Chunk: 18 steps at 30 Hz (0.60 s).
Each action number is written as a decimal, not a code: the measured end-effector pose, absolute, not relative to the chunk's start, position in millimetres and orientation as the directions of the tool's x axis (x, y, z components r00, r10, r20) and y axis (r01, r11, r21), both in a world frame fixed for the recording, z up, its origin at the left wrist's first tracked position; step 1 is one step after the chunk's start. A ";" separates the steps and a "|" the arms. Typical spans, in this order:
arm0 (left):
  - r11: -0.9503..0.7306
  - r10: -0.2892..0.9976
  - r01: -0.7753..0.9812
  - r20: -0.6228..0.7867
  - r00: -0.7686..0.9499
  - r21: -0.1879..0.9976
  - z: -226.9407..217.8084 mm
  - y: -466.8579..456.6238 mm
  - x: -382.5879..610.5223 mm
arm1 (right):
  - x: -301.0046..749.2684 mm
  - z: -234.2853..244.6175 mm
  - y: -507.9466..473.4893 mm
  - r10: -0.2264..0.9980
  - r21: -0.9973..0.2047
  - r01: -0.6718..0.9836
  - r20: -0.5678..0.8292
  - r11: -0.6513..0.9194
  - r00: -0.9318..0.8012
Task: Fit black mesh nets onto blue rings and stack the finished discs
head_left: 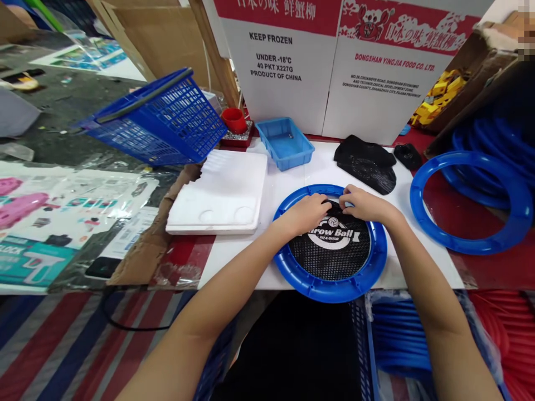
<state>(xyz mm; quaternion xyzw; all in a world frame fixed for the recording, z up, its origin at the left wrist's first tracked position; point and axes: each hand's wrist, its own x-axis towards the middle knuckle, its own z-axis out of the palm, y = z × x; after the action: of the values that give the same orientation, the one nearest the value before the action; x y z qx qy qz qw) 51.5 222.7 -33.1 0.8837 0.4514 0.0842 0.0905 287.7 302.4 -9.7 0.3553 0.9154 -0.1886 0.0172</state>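
Note:
A blue plastic ring (pixel 284 267) lies on the white board, its near edge jutting toward my lap. Inside it sits a round black mesh net (pixel 330 266) printed "Throw Ball" in white. My left hand (pixel 308 214) rests over the ring's upper left, with curled fingertips on the net's far edge. Close beside it, my right hand (pixel 358 203) has its fingers bent and pinched at the same far edge. Both hands cover part of the printing and the rim. More black mesh pieces (pixel 365 164) lie in a loose pile behind the ring.
A second blue ring (pixel 422 209) lies at right, before stacked blue rings (pixel 497 145). A light blue tray (pixel 288 161), white foam block (pixel 221 195), blue basket (pixel 167 122) and red cup (pixel 234 120) stand left. A white carton (pixel 288 100) walls the back.

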 end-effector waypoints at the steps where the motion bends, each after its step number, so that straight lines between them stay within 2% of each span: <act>1: -0.584 0.807 0.777 0.068 0.586 0.235 -32.6 222.0 51.3 | 289.5 -10.8 299.2 0.639 -0.345 0.639 -0.129 0.688 -0.758; 5: -0.631 0.760 0.708 0.066 0.647 0.317 -28.0 217.0 52.6 | 298.0 -19.3 282.7 0.621 -0.437 0.537 0.064 0.721 -0.781; 9: -0.599 0.773 0.678 0.086 0.629 0.426 -25.4 217.6 53.0 | 299.8 -21.1 270.3 0.605 -0.393 0.496 0.227 0.774 -0.764; 14: -0.504 0.837 0.639 0.148 0.526 0.582 -25.5 225.7 49.1 | 295.2 -21.5 268.0 0.599 -0.326 0.520 0.225 0.790 -0.768; 18: -0.499 0.856 0.593 0.254 0.450 0.632 -26.0 228.9 44.8 | 294.2 -22.5 268.2 0.607 -0.280 0.541 0.277 0.793 -0.745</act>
<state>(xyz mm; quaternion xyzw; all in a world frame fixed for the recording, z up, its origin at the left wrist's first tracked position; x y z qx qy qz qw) 44.8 228.9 -26.0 0.8187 0.4425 0.2814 0.2337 294.2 268.2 -22.5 0.3087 0.9297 -0.0911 -0.1789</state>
